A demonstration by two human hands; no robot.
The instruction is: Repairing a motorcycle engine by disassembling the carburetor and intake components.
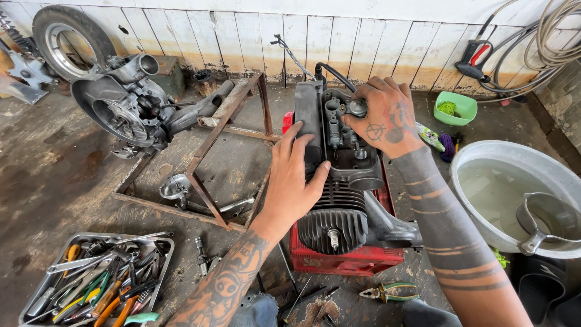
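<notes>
Right now, thing in hand: I see a grey cast-metal small engine with a black finned cylinder (pixel 339 200), sitting on a red plastic crate (pixel 351 260) on the stained concrete floor (pixel 54 181).
Left hand: my left hand (pixel 293 181) lies flat and open against the engine's left side, fingers spread up the casing, steadying rather than gripping.
Right hand: my right hand (pixel 387 118) is curled over the top of the engine, fingertips closed on a small round metal fitting (pixel 357 108) among the ports there.
Weight: I judge it heavy and fully rigid; a lift would take both hands, not one.
Surface: bare metal looks greasy, so probably slippery; the fins offer edges but could bend or cut.
Where to hold: I would take it by the solid casing sides and under the crankcase, not by the spark plug (pixel 333 239) sticking out at the front, the black hose (pixel 336 75) at the back, or the small top fittings.
Stability: the crate is narrower than I would like; the engine could tip if pushed sideways.
Nearby: a rusty angle-iron frame (pixel 212 145) to the left, a metal tray of hand tools (pixel 97 278), green-handled pliers (pixel 387 293) just beside the crate, a grey water basin (pixel 514 194) to the right.
</notes>
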